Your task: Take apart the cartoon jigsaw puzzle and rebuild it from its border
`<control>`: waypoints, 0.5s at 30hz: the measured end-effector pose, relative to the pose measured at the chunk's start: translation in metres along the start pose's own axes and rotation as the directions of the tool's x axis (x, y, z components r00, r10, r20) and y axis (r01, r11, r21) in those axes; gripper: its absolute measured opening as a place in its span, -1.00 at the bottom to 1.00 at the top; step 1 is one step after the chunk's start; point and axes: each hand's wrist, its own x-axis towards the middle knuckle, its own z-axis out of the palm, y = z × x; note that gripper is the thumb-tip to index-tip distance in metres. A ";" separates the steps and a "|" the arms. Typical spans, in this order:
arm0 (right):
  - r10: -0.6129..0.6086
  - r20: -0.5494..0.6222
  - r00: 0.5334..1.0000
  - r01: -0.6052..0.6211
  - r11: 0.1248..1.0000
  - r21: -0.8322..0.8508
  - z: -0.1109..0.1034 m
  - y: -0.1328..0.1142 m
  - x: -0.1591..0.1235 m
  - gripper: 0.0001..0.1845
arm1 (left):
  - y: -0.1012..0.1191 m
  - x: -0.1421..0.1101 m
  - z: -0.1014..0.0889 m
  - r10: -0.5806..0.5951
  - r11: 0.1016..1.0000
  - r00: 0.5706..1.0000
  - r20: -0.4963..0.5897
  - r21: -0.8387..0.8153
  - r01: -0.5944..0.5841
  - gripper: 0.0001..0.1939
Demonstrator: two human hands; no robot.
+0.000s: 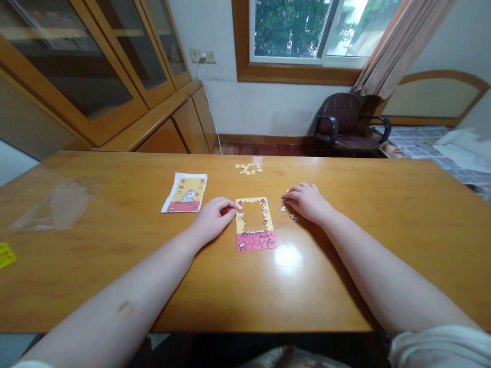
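A partly assembled jigsaw puzzle (256,241) lies flat in front of me, with a yellow border, a pink lower part and a gap in the middle where the table shows. My left hand (215,221) rests at its left edge, fingertips touching the border, thumb and fingers apart. My right hand (309,202) is spread low over a small group of loose pieces to the right of the puzzle, its fingers partly covering them. A white-and-red puzzle piece (283,208) and a grey-white piece (293,217) show beside that hand.
A reference picture (188,194) of a white animal lies left of the puzzle. Several yellow pieces (248,168) are scattered near the far edge. A clear plastic bag (63,202) and a yellow label (6,255) lie on the left of the wooden table (330,296). Beyond stands a chair (341,120).
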 end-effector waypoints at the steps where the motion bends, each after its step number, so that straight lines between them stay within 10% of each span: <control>1: 0.002 -0.001 1.000 -0.002 1.000 0.000 -0.001 0.000 0.000 -0.73 | 0.000 0.000 0.000 0.000 1.000 1.000 0.000 0.000 0.000 -0.82; 15: 0.023 0.049 0.999 -0.025 0.998 0.055 -0.006 0.006 0.000 -0.79 | -0.002 0.000 0.001 0.001 1.000 1.000 -0.005 -0.014 -0.001 -0.82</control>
